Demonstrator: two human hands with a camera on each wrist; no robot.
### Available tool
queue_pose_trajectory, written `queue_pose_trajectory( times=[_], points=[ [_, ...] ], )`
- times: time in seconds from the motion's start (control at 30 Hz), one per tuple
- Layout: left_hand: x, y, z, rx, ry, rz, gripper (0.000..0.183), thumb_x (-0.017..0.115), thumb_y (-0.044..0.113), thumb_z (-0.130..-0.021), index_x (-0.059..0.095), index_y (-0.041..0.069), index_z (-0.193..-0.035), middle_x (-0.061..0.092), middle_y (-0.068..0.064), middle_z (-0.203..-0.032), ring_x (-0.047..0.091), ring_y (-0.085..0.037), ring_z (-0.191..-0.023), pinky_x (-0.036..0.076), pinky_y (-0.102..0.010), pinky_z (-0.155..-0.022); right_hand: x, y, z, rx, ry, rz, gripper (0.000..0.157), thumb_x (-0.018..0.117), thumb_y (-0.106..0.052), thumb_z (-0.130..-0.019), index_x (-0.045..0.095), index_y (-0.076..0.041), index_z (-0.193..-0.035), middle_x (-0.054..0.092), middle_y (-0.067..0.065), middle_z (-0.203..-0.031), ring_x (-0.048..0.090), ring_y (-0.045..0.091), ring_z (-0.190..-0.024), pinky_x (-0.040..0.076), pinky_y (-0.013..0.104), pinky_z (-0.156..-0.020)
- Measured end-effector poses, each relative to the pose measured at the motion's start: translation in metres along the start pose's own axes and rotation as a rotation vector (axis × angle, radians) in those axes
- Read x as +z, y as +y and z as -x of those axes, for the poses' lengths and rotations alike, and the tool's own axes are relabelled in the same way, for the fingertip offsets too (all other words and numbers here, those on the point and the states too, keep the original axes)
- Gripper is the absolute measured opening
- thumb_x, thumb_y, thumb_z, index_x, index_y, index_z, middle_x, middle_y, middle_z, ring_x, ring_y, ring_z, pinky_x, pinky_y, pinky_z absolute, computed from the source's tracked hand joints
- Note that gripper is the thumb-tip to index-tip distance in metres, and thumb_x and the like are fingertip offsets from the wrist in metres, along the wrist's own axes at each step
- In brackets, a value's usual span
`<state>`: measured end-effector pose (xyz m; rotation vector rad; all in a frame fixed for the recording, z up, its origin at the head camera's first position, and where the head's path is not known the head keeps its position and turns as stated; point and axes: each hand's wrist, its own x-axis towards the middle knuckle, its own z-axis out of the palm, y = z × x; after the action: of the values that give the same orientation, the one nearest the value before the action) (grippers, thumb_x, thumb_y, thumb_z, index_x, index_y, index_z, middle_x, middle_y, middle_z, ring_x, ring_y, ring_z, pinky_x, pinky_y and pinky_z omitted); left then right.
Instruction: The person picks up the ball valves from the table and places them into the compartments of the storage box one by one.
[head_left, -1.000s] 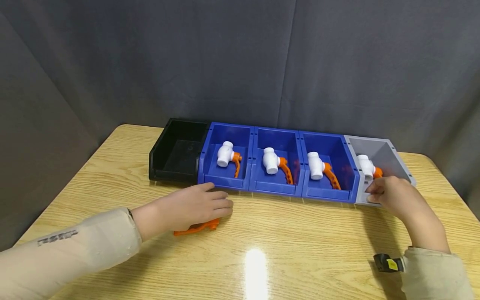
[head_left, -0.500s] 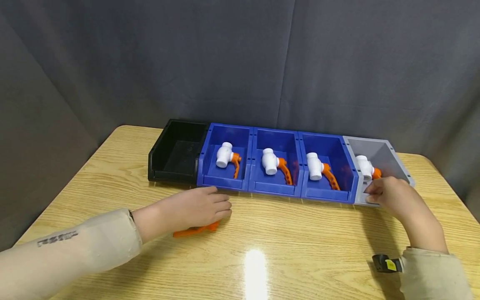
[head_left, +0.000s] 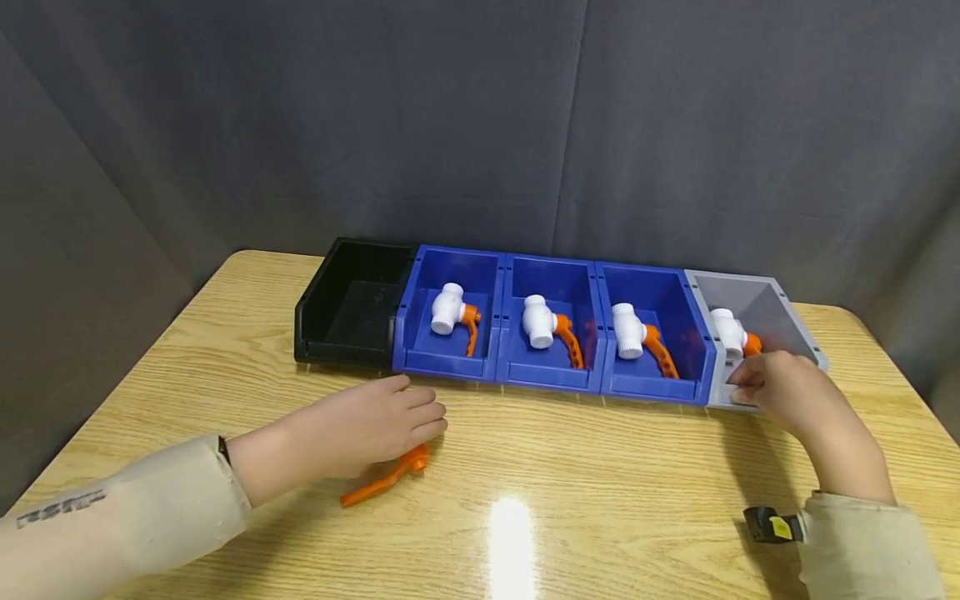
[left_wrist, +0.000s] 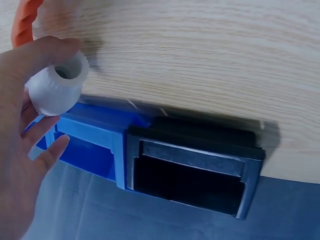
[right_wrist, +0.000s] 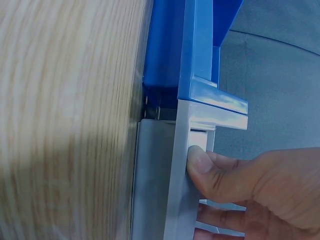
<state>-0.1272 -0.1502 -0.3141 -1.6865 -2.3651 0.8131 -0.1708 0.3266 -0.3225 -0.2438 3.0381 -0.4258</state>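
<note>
My left hand [head_left: 348, 429] is over the table in front of the black bin [head_left: 363, 312], with a ball valve [left_wrist: 52, 97] in its grip. In the left wrist view my thumb lies over the valve's white body and the fingers reach round its far side. Its orange lever [head_left: 382, 483] sticks out below the hand in the head view, where the body is hidden. My right hand [head_left: 798, 396] pinches the front lip of the grey bin [right_wrist: 155, 180], thumb outside and fingers inside. Another white valve [head_left: 724, 329] with an orange lever lies in that bin.
Between the black and grey bins stand three blue bins in a row. Each holds a white and orange valve: left [head_left: 446, 312], middle [head_left: 538, 325], right [head_left: 628, 333]. A grey curtain [head_left: 480, 125] hangs behind the wooden table [head_left: 600, 492].
My left hand has drawn back a little toward the left and nearer to me, carrying the valve. More of its orange lever shows, now slanted more steeply. The right hand stays on the grey bin.
</note>
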Motion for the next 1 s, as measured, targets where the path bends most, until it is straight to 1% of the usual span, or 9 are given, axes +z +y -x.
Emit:
queue_pose_trajectory(
  times=[0.17, 0.23, 0.33, 0.43, 0.5, 0.63, 0.73, 0.87, 1.0],
  points=[
    [-0.001, -0.001, 0.010, -0.054, -0.014, 0.062, 0.068, 0.084, 0.031, -0.075, 0.054, 0.012, -0.134, 0.058, -0.004, -0.133, 0.053, -0.023, -0.122, 0.045, -0.039, -0.101, 0.000, 0.000, -0.001, -0.006, 0.005, -0.002, 0.007, 0.075, 0.002, -0.083, 0.070, 0.006, -0.086, 0.068, 0.020, -0.083, 0.060, 0.035, -0.076, 0.048, 0.057, -0.077],
    [-0.002, -0.002, 0.015, -0.073, -0.001, 0.067, 0.071, 0.085, 0.033, -0.073, 0.055, 0.011, -0.133, 0.059, -0.005, -0.132, 0.053, -0.023, -0.121, 0.046, -0.039, -0.099, 0.000, -0.001, 0.000, -0.002, 0.003, -0.002, 0.007, 0.074, 0.002, -0.083, 0.070, 0.006, -0.087, 0.068, 0.020, -0.084, 0.060, 0.035, -0.076, 0.048, 0.058, -0.077],
    [-0.003, -0.004, 0.020, -0.099, 0.017, 0.059, 0.070, 0.085, 0.031, -0.074, 0.055, 0.010, -0.134, 0.060, -0.005, -0.131, 0.053, -0.023, -0.120, 0.047, -0.039, -0.097, 0.000, -0.001, 0.000, 0.009, -0.003, -0.004, 0.008, 0.074, 0.002, -0.083, 0.070, 0.007, -0.087, 0.068, 0.021, -0.085, 0.060, 0.036, -0.077, 0.047, 0.058, -0.078],
    [-0.005, -0.006, 0.024, -0.127, 0.017, 0.032, 0.068, 0.083, 0.031, -0.076, 0.055, 0.009, -0.135, 0.060, -0.006, -0.131, 0.054, -0.023, -0.121, 0.047, -0.041, -0.097, 0.000, -0.002, 0.001, 0.010, -0.004, -0.005, 0.008, 0.074, 0.002, -0.083, 0.070, 0.007, -0.087, 0.068, 0.022, -0.085, 0.059, 0.036, -0.077, 0.047, 0.058, -0.078],
    [-0.006, -0.007, 0.026, -0.147, 0.019, 0.023, 0.071, 0.083, 0.033, -0.074, 0.056, 0.008, -0.135, 0.060, -0.006, -0.132, 0.054, -0.023, -0.121, 0.048, -0.042, -0.097, -0.001, -0.002, 0.001, 0.010, -0.006, -0.008, 0.007, 0.074, 0.002, -0.083, 0.070, 0.006, -0.087, 0.068, 0.021, -0.085, 0.059, 0.036, -0.077, 0.047, 0.058, -0.078],
    [-0.005, -0.009, 0.029, -0.181, 0.058, 0.024, 0.074, 0.082, 0.033, -0.070, 0.057, 0.006, -0.133, 0.060, -0.008, -0.130, 0.054, -0.025, -0.119, 0.048, -0.044, -0.095, -0.001, -0.001, 0.001, 0.013, -0.012, -0.012, 0.008, 0.074, 0.002, -0.083, 0.070, 0.006, -0.087, 0.068, 0.021, -0.084, 0.059, 0.035, -0.077, 0.048, 0.057, -0.077],
    [-0.004, -0.011, 0.030, -0.196, 0.069, 0.027, 0.076, 0.082, 0.033, -0.068, 0.057, 0.004, -0.133, 0.060, -0.009, -0.130, 0.054, -0.026, -0.118, 0.049, -0.044, -0.092, -0.001, -0.001, 0.001, 0.011, -0.010, -0.014, 0.008, 0.075, 0.002, -0.083, 0.070, 0.006, -0.087, 0.068, 0.021, -0.084, 0.059, 0.035, -0.077, 0.048, 0.057, -0.077],
    [-0.005, -0.013, 0.032, -0.210, 0.066, 0.030, 0.079, 0.083, 0.034, -0.067, 0.056, 0.003, -0.134, 0.059, -0.010, -0.130, 0.054, -0.027, -0.118, 0.049, -0.044, -0.090, -0.001, -0.001, 0.001, 0.003, 0.000, -0.014, 0.008, 0.075, 0.002, -0.083, 0.069, 0.007, -0.087, 0.068, 0.020, -0.083, 0.059, 0.035, -0.077, 0.048, 0.057, -0.077],
    [-0.006, -0.017, 0.036, -0.219, 0.084, 0.010, 0.079, 0.083, 0.034, -0.066, 0.057, 0.002, -0.134, 0.060, -0.010, -0.129, 0.054, -0.027, -0.116, 0.048, -0.041, -0.086, -0.001, -0.001, 0.000, 0.002, 0.005, -0.014, 0.008, 0.074, 0.002, -0.083, 0.069, 0.007, -0.087, 0.068, 0.020, -0.083, 0.060, 0.034, -0.076, 0.047, 0.056, -0.076]
  ],
)
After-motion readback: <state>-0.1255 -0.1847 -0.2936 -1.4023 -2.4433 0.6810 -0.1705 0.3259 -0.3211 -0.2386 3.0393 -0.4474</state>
